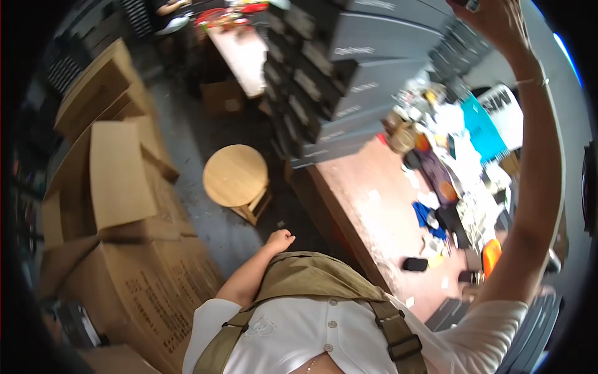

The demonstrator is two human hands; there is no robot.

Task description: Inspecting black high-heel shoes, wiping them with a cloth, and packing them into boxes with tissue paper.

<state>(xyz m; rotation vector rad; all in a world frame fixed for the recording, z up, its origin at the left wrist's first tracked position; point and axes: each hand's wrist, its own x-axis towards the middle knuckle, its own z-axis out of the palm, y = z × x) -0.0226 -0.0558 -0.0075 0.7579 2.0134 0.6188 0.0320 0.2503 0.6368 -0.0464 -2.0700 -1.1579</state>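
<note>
My left hand (280, 239) hangs at my side above the grey floor, fingers curled into a loose fist with nothing in it, close to the edge of the reddish-brown table (374, 212). My right arm is lifted high, and my right hand (498, 20) reaches the picture's top edge beside a tall stack of grey flat boxes (355, 75). A small dark thing (471, 5) shows at its fingertips, cut off by the edge; whether the hand grips it is unclear. A thin bracelet circles that wrist.
A round wooden stool (235, 176) stands on the floor left of the table. Large cardboard cartons (118, 187) are piled along the left. Small clutter, a teal sheet (483, 128) and an orange object (491, 255) crowd the table's right side.
</note>
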